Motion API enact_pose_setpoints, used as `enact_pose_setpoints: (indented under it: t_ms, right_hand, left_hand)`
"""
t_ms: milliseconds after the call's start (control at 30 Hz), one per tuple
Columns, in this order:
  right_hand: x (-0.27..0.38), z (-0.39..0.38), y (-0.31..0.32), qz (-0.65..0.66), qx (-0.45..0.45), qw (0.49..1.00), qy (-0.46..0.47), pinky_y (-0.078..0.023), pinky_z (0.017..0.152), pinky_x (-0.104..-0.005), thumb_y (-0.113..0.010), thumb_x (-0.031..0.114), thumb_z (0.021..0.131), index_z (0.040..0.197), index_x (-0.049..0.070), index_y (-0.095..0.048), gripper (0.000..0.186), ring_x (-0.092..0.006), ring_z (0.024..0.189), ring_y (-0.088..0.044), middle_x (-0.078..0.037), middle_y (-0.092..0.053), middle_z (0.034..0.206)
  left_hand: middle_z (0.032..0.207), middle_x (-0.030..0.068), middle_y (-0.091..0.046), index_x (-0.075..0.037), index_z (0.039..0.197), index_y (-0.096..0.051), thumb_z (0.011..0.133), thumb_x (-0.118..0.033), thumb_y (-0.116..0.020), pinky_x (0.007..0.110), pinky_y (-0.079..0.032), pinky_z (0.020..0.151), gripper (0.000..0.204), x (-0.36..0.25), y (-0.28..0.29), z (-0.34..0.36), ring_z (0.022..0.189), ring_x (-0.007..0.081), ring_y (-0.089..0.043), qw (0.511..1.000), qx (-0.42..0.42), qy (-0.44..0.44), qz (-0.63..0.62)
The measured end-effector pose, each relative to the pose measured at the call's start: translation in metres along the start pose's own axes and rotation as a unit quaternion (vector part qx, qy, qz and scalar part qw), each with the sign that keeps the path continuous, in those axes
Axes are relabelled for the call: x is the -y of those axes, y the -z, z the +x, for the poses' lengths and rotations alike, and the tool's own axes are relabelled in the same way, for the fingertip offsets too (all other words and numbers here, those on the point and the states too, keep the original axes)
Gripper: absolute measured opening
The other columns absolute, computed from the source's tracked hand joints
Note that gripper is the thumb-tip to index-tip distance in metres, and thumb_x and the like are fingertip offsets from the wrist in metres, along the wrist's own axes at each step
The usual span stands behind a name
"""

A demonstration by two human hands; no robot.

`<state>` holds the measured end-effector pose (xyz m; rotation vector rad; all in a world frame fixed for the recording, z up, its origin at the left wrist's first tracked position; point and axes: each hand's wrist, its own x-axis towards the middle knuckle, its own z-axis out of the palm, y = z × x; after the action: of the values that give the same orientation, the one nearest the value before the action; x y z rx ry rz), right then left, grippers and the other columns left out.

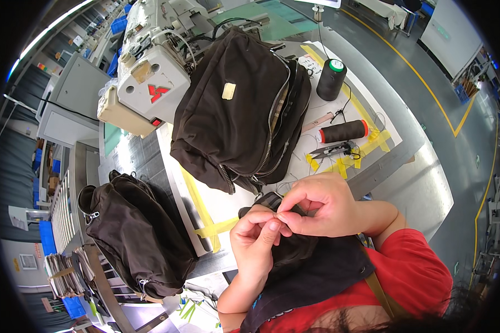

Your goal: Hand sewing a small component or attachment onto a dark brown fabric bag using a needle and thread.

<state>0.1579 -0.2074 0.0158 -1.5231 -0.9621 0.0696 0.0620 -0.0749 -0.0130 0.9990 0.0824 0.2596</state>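
Two-handed: apparently pinching small item (276,216) between closed, meeting fingertips of left hand (254,240) and right hand (323,203); too hidden to identify. Located on near side of far bag (222,130). Probably light, easily dropped; hold by fingertips. For bag, expect soft, floppy bulk; support from beneath.

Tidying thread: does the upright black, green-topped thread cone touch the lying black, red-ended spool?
Apart: the head view shows white surface between the black green-topped cone and the black red-ended spool.
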Motion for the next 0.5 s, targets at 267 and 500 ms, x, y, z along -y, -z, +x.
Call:
enact_pose_setpoints:
  t_ms: [267,500]
  right_hand:
    - [-0.0013,-0.0005,0.0013,0.001,0.010,1.000,-0.003,-0.031,0.040,-0.0205,-0.071,0.007,0.070,0.076,0.005,-0.062,0.011,-0.0053,0.042,-0.042,-0.001,-0.059,0.063]
    - [0.0034,-0.0002,0.0032,-0.008,0.029,0.999,-0.045,-0.041,0.046,-0.0245,-0.071,0.012,0.070,0.078,0.008,-0.061,0.013,-0.0139,0.052,-0.055,-0.003,-0.060,0.065]
  left_hand:
    - [0.079,0.0079,-0.056,0.000,0.090,-0.060,0.083,-0.004,-0.062,0.019,-0.041,0.049,0.009,0.0014,0.0014,-0.0001,0.063,0.0156,-0.060,1.000,0.003,-0.003,-0.001]
    - [0.080,0.0082,-0.056,0.001,0.090,-0.060,0.082,-0.004,-0.062,0.019,-0.041,0.049,0.009,0.0018,0.0019,-0.0005,0.062,0.0156,-0.059,1.000,0.002,-0.004,0.000]
